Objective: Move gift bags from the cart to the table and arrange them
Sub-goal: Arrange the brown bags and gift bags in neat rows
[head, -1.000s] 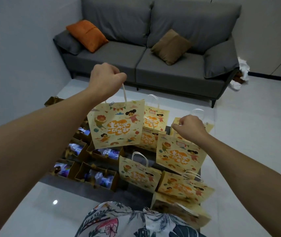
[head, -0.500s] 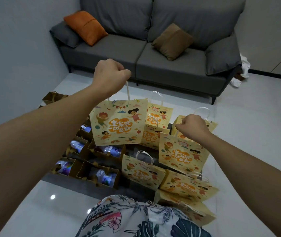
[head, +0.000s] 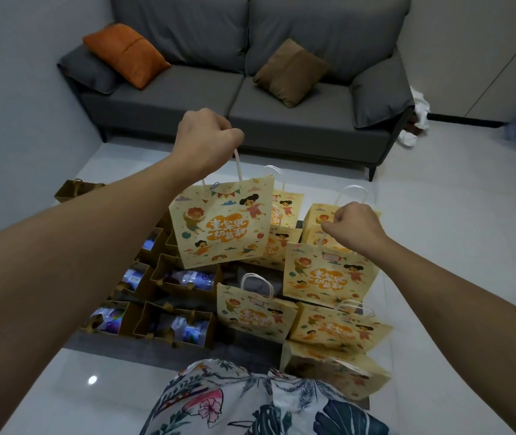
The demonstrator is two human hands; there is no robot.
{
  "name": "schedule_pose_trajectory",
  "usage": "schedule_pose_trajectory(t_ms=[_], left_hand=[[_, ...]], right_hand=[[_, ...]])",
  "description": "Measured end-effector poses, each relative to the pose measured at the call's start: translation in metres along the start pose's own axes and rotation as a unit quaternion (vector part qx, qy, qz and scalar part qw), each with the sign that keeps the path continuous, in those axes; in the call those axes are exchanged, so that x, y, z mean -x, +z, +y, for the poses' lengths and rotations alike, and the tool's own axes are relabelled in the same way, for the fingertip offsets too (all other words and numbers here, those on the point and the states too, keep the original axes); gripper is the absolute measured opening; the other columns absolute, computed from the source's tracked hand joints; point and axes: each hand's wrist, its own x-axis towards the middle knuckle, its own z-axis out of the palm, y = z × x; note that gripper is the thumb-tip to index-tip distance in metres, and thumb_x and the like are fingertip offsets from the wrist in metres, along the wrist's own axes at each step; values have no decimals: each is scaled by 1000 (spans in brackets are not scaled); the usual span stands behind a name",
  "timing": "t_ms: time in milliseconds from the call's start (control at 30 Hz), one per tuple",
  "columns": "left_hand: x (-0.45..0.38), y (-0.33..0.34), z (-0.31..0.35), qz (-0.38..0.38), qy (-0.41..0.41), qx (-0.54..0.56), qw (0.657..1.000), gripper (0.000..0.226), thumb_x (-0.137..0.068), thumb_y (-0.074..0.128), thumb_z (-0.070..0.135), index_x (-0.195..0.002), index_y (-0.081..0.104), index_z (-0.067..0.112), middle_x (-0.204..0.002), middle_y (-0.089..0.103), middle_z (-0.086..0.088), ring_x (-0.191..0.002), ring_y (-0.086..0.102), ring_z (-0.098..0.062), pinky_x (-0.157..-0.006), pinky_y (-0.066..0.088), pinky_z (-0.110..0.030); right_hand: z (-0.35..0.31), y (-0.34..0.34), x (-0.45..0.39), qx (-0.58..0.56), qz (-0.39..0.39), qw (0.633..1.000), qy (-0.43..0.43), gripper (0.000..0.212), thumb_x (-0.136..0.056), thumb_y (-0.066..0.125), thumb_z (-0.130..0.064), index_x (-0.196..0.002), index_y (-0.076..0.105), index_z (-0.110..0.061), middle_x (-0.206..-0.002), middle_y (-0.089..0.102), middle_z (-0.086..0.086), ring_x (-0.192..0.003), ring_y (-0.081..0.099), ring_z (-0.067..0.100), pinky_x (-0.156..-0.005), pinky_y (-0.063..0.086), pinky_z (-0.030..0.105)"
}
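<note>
Head view: the left hand [head: 206,138] is fisted round the white handle of a yellow cartoon gift bag [head: 223,222], holding it in the air above the dark low bench [head: 99,342]. The right hand [head: 352,226] pinches the handle of a second gift bag [head: 329,276] over the bench's right side. More yellow bags [head: 255,310] stand or lie along the right and near edge; brown bags [head: 175,321] fill the left part. A grey sofa [head: 238,92] stands beyond.
</note>
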Motion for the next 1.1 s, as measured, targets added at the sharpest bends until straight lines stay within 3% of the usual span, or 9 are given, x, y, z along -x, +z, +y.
schedule_pose_trajectory(t_ms=[300,400,500,600,667,767,933,1100], left_hand=[[3,-24,5,42,4,18,999,35,-86,57,19,-52,52,14,-48,43,4,-45,36,-8,-52,34,-25],[8,-31,1,55,7,5,998,37,-87,58,19,-51,51,15,-46,41,6,-43,34,-6,-49,30,-22],[11,-40,-11,66,-2,2,998,36,-86,58,21,-52,50,13,-46,37,6,-44,31,-8,-48,29,-23],[15,-48,-24,79,-13,0,997,34,-82,57,23,-52,52,9,-46,35,4,-47,31,-12,-49,29,-27],[18,-52,-31,86,-16,-8,996,32,-80,57,25,-53,56,6,-47,39,2,-48,34,-14,-50,31,-27],[21,-58,-41,90,-19,-24,996,34,-80,57,26,-53,56,5,-48,40,-1,-49,34,-15,-50,31,-28],[22,-66,-59,92,-27,-29,995,36,-79,56,24,-47,47,11,-47,36,-1,-47,30,-14,-50,30,-29],[19,-72,-75,90,-32,-30,995,35,-78,55,27,-55,58,0,-49,38,-5,-49,34,-16,-51,35,-35]], right_hand=[[-29,-4,8,8,5,999,-49,38,-88,68,-33,-59,68,-9,-59,64,7,-63,64,22,-65,59,38],[-44,1,7,10,-6,998,-60,42,-93,65,-37,-58,67,-13,-53,61,-2,-60,61,13,-59,50,28],[-55,8,5,10,-14,997,-69,41,-91,65,-37,-59,67,-11,-53,61,0,-58,59,11,-52,38,25],[-64,19,1,-1,-27,997,-72,44,-91,66,-38,-61,68,-6,-58,62,7,-64,62,21,-52,38,27],[-69,31,-1,-8,-38,997,-71,46,-92,65,-38,-57,64,-8,-56,59,3,-65,64,24,-52,38,26],[-75,53,-4,-32,-61,995,-71,49,-94,65,-39,-55,62,-10,-63,67,6,-69,67,22,-53,40,25],[-87,80,-7,-52,-94,992,-65,52,-96,64,-41,-53,56,-13,-56,60,7,-65,53,13,-61,39,27],[-95,102,-4,-47,-132,989,-48,54,-99,58,-43,-55,53,-13,-53,51,3,-58,54,20,-50,31,28]])
